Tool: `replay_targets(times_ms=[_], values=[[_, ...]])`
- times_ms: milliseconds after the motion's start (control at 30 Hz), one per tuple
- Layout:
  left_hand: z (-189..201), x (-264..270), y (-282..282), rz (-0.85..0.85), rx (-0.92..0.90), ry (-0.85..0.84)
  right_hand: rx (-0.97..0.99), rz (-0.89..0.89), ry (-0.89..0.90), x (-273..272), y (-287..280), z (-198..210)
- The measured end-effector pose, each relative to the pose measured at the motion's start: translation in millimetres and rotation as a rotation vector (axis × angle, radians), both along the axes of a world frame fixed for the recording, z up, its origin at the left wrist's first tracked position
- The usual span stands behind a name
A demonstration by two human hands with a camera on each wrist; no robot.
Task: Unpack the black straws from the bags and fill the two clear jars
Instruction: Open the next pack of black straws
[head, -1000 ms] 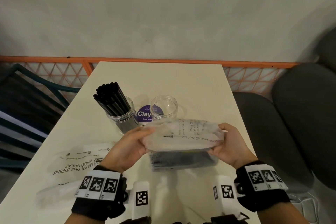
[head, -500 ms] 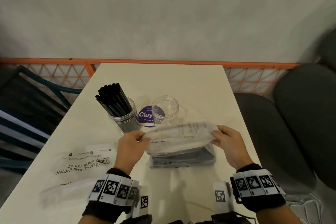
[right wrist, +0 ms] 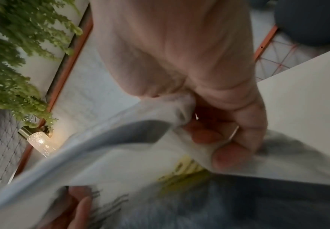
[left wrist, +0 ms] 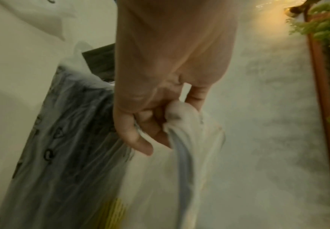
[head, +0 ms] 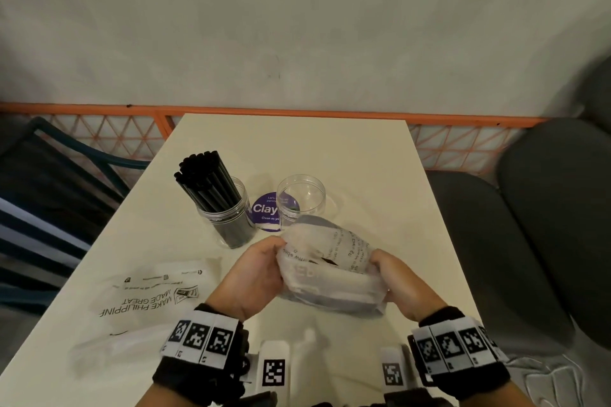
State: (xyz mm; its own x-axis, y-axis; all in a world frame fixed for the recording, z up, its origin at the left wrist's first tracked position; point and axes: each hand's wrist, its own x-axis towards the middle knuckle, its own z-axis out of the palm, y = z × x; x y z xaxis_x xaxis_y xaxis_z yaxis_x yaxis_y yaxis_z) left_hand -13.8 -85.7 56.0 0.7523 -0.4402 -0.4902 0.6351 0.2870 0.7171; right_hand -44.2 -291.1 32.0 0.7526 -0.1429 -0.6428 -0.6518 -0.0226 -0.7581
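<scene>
Straws (head: 211,182), black, slim and tubular, stand in a leaning bundle in one of two clear round jars (head: 231,225); the second jar (head: 301,195) beside it holds none, and a purple round label (head: 264,208) lies between them on the pale smooth surface (head: 297,149). A filmy, crinkled, printed plastic bag (head: 330,277) with dark contents sits at the near edge, its left end pinched by the left hand (head: 254,277) and its right end by the right hand (head: 400,287). A second, flattened bag (head: 148,301) lies to the left. Only the wrist views show the curled fingers (left wrist: 140,139) clamping bunched film, and yellow print (right wrist: 183,170) on the bag.
</scene>
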Motion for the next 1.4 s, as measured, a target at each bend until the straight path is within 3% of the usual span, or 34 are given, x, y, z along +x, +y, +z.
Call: replay_targets(times_ms=[200,333,567,733,867,933,1033,1100,1167,1267,1400], values=[[-7.7,1.7,11.9,0.092,0.054,0.074,0.254,-0.332,-0.068,-0.9,-16.3,-2.0],[-15.2,-8.5,9.8,0.110,0.131,0.097,0.409,-0.407,-0.065,-5.5,-22.9,9.5],[-13.3,-8.0,7.5,0.020,0.406,-0.130,-0.321,-0.104,-0.141,-1.0,-20.0,-6.0],[-19.4,-6.6,3.0,0.144,0.528,-0.249,-0.370,0.035,-0.208,-1.1,-21.4,-10.8],[-24.6,-7.5,-2.2,0.215,0.451,-0.203,-0.416,0.116,-0.202,-3.2,-21.4,-13.9],[-26.5,-4.7,-0.3,0.284,0.404,-0.130,-0.313,0.032,-0.171,-2.7,-23.7,-13.6],[-34.9,0.7,12.9,0.361,0.429,-0.142,0.167,-0.182,-0.071,-1.8,-31.1,-0.8],[-40.0,-1.5,19.6,0.302,0.550,-0.237,0.435,-0.302,0.001,-0.1,-38.3,7.6],[-42.0,-6.1,22.5,0.212,0.604,-0.298,0.562,-0.368,0.026,0.1,-39.8,12.9],[-40.4,-3.6,23.2,0.208,0.485,-0.219,0.508,-0.360,0.015,1.2,-33.6,14.7],[-33.3,0.3,20.1,0.134,0.418,-0.232,0.183,-0.275,-0.069,0.3,-18.3,6.5]])
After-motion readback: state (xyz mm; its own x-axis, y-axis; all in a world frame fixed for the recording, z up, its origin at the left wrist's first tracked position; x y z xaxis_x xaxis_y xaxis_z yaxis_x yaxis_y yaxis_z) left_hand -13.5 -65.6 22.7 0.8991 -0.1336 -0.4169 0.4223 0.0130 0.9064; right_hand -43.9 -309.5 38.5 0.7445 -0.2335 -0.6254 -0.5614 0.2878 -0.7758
